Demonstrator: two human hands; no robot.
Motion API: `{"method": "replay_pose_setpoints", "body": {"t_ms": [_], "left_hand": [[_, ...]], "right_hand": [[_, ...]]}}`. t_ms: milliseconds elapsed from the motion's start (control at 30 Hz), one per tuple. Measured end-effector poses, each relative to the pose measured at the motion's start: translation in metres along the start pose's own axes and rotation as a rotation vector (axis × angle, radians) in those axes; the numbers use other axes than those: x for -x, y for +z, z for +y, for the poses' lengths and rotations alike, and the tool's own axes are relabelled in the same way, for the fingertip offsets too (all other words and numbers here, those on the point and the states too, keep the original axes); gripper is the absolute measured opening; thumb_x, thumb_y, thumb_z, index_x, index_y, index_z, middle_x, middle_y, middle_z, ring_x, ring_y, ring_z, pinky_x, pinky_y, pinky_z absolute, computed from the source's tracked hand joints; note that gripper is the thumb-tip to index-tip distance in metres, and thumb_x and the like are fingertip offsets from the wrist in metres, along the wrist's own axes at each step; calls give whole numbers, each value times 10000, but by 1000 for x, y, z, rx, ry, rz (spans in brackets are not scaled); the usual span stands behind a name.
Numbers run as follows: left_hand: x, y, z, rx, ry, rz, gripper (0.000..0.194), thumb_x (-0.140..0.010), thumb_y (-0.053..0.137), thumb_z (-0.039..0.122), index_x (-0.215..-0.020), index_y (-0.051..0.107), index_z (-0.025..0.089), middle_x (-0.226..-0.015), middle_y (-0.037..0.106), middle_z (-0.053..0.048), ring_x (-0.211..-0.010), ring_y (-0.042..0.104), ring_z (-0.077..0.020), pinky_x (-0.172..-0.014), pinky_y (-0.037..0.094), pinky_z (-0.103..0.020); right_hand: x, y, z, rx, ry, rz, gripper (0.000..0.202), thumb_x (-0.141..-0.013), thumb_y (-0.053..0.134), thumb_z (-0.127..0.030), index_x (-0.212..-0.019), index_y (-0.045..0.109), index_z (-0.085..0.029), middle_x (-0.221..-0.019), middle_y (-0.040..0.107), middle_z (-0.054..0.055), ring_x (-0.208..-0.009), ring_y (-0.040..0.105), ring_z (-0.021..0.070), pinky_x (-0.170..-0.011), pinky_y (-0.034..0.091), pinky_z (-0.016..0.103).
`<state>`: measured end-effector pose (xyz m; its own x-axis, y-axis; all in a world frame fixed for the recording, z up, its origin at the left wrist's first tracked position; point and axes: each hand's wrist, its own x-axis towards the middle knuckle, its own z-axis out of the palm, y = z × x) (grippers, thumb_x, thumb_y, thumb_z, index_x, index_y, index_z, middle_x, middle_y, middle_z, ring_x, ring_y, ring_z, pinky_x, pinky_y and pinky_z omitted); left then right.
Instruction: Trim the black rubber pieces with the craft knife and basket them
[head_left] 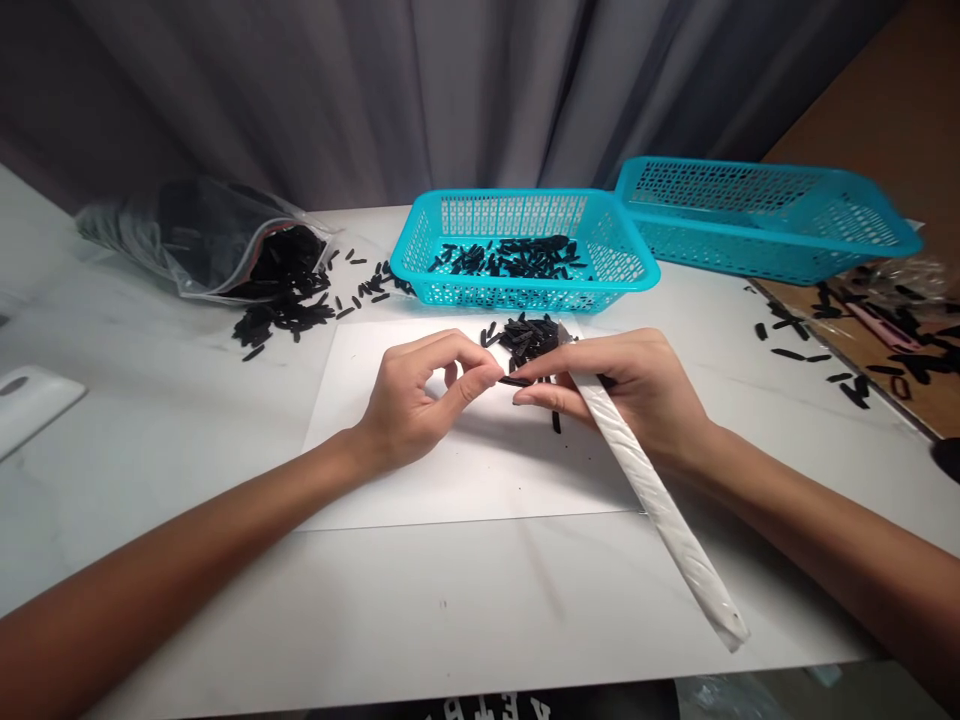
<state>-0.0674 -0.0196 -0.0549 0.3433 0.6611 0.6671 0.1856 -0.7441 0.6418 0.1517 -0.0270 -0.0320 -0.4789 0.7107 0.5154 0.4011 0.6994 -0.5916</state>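
Over a white sheet [390, 490], my left hand [420, 395] pinches one end of a small slim black piece [516, 381] between thumb and forefinger. My right hand [637, 390] has its finger and thumb around the other end of that piece. Lying across the same hand is a long white-wrapped handle [645, 475] with a short pointed metal tip [564, 334], which looks like a craft knife. Just beyond the fingers sits a pile of similar black pieces [529, 338]. One loose piece [556, 421] rests on the sheet below the right fingers.
A turquoise basket [525, 296] behind the sheet contains many black pieces. Another turquoise basket [720, 255] stands at back right. At left, an open plastic bag [202, 240] spills black pieces. More scattered pieces [787, 354] and a pink tool [877, 325] lie right.
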Motion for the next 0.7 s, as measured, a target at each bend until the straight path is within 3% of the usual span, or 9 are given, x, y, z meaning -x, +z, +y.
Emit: {"method": "replay_pose_setpoints", "body": {"t_ms": [700], "left_hand": [[-1,0,1,48,-102,-72,217,-971,593,228,-767,630,163,-723,681,-5,-645,605,-97,-593,488,-211]], "right_hand": [[-1,0,-1,7,17,-13,115,-870,778,-323,-873,789,-209,-657,729,-19,-550,641,108,-562,486,249]]}}
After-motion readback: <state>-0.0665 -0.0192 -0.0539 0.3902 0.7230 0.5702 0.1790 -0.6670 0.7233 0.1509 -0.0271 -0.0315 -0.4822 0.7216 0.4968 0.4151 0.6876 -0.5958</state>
